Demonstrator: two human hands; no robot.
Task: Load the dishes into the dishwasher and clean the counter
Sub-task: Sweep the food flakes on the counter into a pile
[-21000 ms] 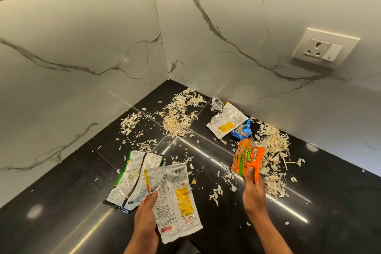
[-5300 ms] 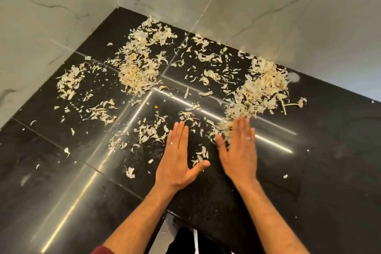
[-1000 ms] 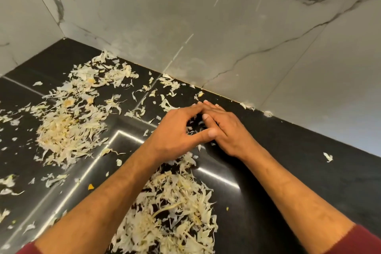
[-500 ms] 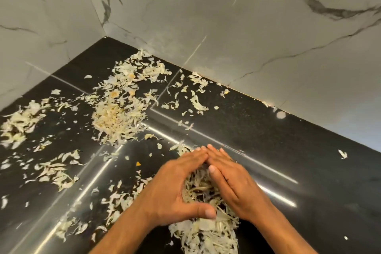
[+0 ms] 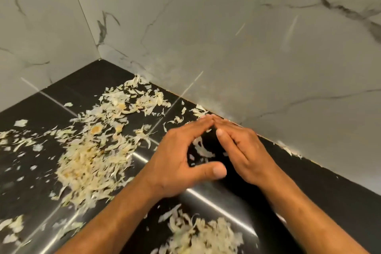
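Two bare hands lay on the tabletop (image 5: 340, 198) near its far edge, at about the 12 o'clock side of the work area. The left hand (image 5: 177, 163) and the right hand (image 5: 245, 154) met at the fingertips and formed an open tent shape. The fingers (image 5: 198, 130) of each hand were held together and extended flat, gripping nothing; the left thumb stretched toward 3 o'clock, closing the near side of the enclosure. A few pale scraps (image 5: 202, 148) sat inside that enclosure, loose on the surface.

The tabletop was black polished stone, glossy, with bright strip reflections and thin pale joint lines. The wall panels (image 5: 247, 47) behind were matte grey-white marble with dark branching veins, meeting in a corner at 11 o'clock.

The peelings were thin, papery, curled flakes, cream to pale yellow, some with tan spots. The large pile (image 5: 90, 163) lay at 9 o'clock from the hands, apart from them. A scattered band (image 5: 136, 99) ran toward the corner at 11 o'clock. A second heap (image 5: 202, 235) lay at 6 o'clock, between the two forearms. Small stray flakes (image 5: 288, 149) sat along the wall joint at 3 o'clock.

No writing, label or brand was visible.
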